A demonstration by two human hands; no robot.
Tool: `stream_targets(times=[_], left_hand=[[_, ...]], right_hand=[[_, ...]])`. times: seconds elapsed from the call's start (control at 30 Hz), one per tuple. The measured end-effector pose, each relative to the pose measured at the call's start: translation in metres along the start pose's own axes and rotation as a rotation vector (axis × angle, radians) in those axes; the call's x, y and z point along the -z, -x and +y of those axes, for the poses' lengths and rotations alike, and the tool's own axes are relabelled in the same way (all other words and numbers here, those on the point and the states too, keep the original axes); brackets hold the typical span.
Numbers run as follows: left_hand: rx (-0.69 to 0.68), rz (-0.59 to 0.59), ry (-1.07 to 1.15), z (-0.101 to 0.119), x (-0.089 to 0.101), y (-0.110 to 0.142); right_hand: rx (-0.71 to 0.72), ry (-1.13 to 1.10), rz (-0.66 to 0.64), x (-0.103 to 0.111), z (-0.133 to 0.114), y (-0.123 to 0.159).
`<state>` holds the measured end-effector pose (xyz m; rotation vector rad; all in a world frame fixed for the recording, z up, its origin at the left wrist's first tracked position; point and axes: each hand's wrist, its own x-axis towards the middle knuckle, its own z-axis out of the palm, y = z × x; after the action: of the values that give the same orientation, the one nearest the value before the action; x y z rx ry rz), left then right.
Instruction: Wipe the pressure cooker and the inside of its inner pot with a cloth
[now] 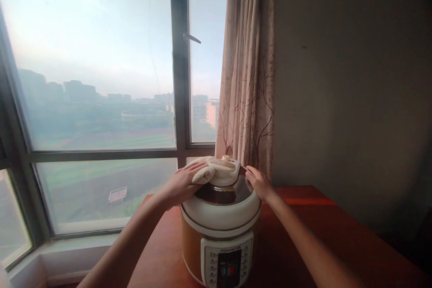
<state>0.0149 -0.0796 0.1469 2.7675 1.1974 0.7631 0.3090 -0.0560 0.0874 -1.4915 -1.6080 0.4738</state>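
Note:
An electric pressure cooker (221,216), cream and brown with a control panel on its front, stands upright on the red-brown table. Its shiny lid (243,189) is on top, with a cream lid handle (224,168) and a small knob above it. My left hand (184,182) is pressed around a folded pale cloth (203,174) at the lid's left side, beside the handle. My right hand (259,182) curls over the lid's right edge, close to the handle's right end; its far fingers are partly hidden.
The table (303,234) extends to the right of the cooker and towards me. Behind stands a large window (101,157) with a dark frame and a handle. A patterned curtain (248,76) hangs just behind the cooker, next to a plain wall (337,99).

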Motion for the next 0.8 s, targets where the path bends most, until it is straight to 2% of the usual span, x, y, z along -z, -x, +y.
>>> stream_targets(times=[0.1,0.2,0.33,0.5,0.63,0.8], left_hand=[[0.004,-0.014,0.072,-0.014,-0.004,-0.011],[0.016,-0.034,0.248,-0.029,-0.007,-0.025],[0.137,-0.101,0.520,-0.040,-0.008,-0.043],[0.249,-0.205,0.682,-0.043,-0.008,-0.064],[0.281,-0.160,0.723,-0.050,-0.016,-0.080],[0.341,-0.118,0.646,-0.058,-0.027,-0.100]], right_hand=[[0.005,0.009,0.006,0.000,0.000,0.001],[0.006,0.020,0.009,0.000,-0.001,0.002],[-0.003,0.039,0.024,0.000,-0.002,0.003],[-0.015,0.075,0.038,0.000,-0.003,0.005],[-0.036,0.100,0.046,0.000,-0.003,0.006],[-0.035,0.112,0.054,0.000,-0.003,0.007]])
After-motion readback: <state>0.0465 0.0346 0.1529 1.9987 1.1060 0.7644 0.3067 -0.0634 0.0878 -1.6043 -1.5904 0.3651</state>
